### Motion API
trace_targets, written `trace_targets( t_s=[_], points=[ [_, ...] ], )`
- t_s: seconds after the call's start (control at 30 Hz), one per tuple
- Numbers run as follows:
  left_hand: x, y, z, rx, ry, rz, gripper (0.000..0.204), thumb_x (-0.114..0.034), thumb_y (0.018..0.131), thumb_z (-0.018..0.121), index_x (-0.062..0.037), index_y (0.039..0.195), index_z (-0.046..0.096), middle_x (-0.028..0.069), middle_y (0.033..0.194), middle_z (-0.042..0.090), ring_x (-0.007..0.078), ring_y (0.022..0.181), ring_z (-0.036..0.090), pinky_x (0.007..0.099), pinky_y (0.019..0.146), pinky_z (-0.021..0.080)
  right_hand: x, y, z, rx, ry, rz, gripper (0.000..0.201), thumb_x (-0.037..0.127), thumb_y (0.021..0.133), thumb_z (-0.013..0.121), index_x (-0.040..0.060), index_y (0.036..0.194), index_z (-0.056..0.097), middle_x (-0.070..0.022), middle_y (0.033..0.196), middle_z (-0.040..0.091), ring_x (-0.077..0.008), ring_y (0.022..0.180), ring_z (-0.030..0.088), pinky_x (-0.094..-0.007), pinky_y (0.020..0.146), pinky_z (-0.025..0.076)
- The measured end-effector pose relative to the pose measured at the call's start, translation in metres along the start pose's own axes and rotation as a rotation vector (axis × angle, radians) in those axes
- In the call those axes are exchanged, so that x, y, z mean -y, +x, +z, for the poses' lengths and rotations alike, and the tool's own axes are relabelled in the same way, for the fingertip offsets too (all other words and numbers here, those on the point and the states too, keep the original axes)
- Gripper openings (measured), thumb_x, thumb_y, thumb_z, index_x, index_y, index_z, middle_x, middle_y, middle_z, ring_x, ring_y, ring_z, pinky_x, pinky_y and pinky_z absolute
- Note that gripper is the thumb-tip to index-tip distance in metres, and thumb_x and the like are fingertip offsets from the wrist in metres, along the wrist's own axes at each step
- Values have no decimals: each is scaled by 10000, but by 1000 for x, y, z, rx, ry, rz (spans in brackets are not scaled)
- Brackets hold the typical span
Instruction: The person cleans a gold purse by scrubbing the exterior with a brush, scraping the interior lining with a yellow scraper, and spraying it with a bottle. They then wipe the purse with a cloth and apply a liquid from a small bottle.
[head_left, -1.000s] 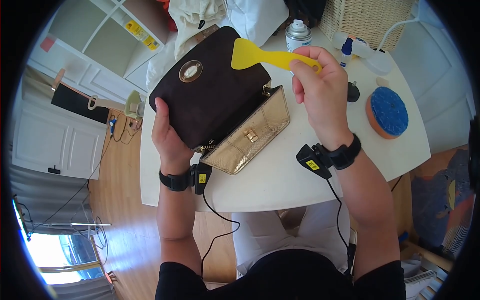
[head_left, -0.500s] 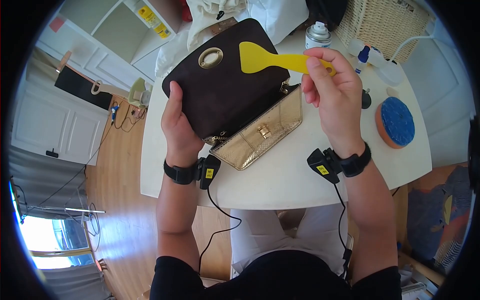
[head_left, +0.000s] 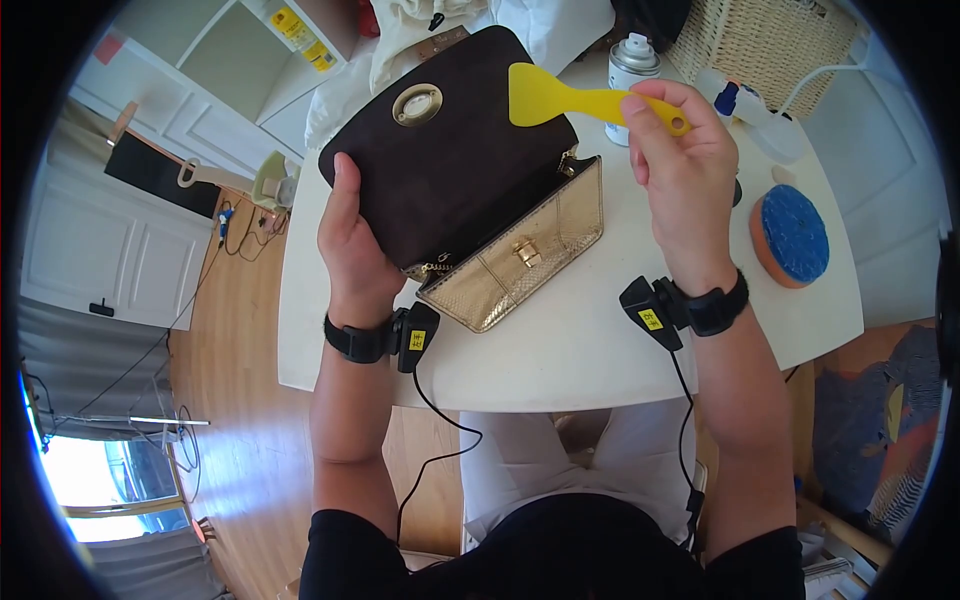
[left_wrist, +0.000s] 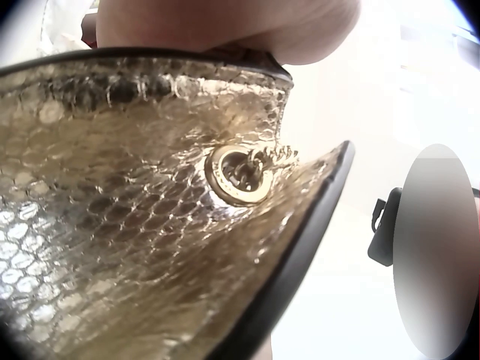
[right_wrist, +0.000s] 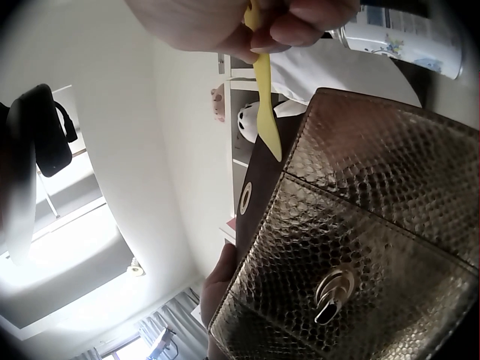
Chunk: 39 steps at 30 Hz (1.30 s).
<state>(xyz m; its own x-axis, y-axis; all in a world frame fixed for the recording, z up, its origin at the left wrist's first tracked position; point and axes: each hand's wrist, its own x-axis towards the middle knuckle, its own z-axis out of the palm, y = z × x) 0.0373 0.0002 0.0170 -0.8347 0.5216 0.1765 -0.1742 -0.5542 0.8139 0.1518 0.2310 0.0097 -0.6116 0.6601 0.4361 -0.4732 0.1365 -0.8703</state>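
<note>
Two hands busy: left hand (head_left: pixel 352 250) grips the open bag (head_left: pixel 455 175), right hand (head_left: pixel 680 165) pinches the yellow scraper (head_left: pixel 570 100) above the flap; lowering the blade comes next, I'd say.

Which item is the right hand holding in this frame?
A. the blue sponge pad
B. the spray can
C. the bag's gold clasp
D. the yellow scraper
D: the right hand pinches the handle of the yellow scraper, its blade over the bag's dark flap; the spray can and blue pad stand untouched on the table.
</note>
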Motion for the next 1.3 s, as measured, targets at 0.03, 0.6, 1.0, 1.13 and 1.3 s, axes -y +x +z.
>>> trace_targets(
  t_s=[0.03, 0.6, 1.0, 1.13, 1.3],
  points=[
    [0, 0, -1, 0, -1, 0, 564, -415, 1091, 412, 27, 1441, 453, 210, 1408, 571, 344, 1236, 615, 471, 1078, 491, 0, 0, -1, 58, 6, 52, 167, 122, 965, 696, 31, 1103, 670, 33, 693, 549, -23, 563, 454, -177, 501, 343],
    [0, 0, 0, 0, 60, -1, 601, -435, 1090, 399, 19, 1483, 398, 196, 1462, 522, 331, 1306, 563, 463, 1116, 458, -1, -1, 0, 50, -35, -22, 146, 106, 967, 695, 19, 1083, 684, 20, 759, 626, -3, 617, 496, -174, 529, 376],
    [0, 0, 0, 9, 32, -2, 596, -434, 1092, 396, 19, 1479, 409, 196, 1450, 534, 331, 1300, 569, 463, 1113, 461, 7, 1, -5, 7, 39, 9, 114, 124, 960, 711, 43, 1041, 706, 20, 750, 622, -13, 636, 526, -176, 539, 371],
    [0, 0, -2, 21, 12, -10, 599, -438, 1091, 394, 19, 1478, 410, 197, 1448, 535, 329, 1296, 573, 459, 1112, 463, 4, -3, -5, 179, 37, -142, 147, 67, 931, 715, 28, 1072, 707, -21, 852, 684, -25, 724, 597, -174, 613, 458],
    [-1, 0, 0, -11, 48, -19, 607, -448, 1092, 388, 22, 1475, 408, 198, 1451, 533, 325, 1293, 575, 447, 1107, 469, 11, -9, 5, 193, -19, -141, 258, 32, 934, 690, -11, 1185, 648, -53, 951, 685, -76, 750, 626, -181, 685, 500]
  ],
)
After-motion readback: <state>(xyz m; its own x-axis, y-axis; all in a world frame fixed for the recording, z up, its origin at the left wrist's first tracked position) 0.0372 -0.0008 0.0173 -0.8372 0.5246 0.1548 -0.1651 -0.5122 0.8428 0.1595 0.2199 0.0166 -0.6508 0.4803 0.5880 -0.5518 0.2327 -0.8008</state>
